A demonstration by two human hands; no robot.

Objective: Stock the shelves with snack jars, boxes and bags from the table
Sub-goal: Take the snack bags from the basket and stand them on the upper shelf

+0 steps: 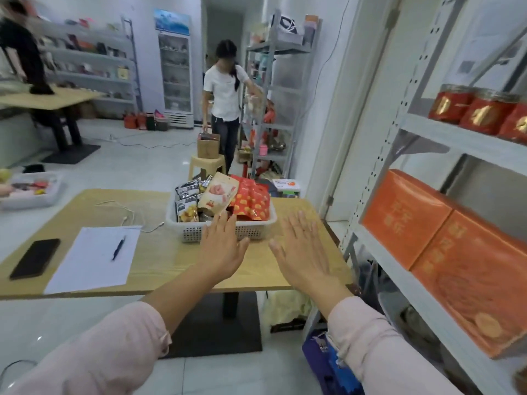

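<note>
Hands, left hand (221, 246) and right hand (302, 249), flat-fingered, empty above table (159, 260).

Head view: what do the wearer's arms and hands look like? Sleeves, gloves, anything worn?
The left sleeve and right sleeve are loose, pale pink fabric with gathered cuffs that end partway up the forearms. The left hand and right hand are bare, with no gloves. No watch or wristband shows. Whether there is a ring is too blurred to tell.
</note>
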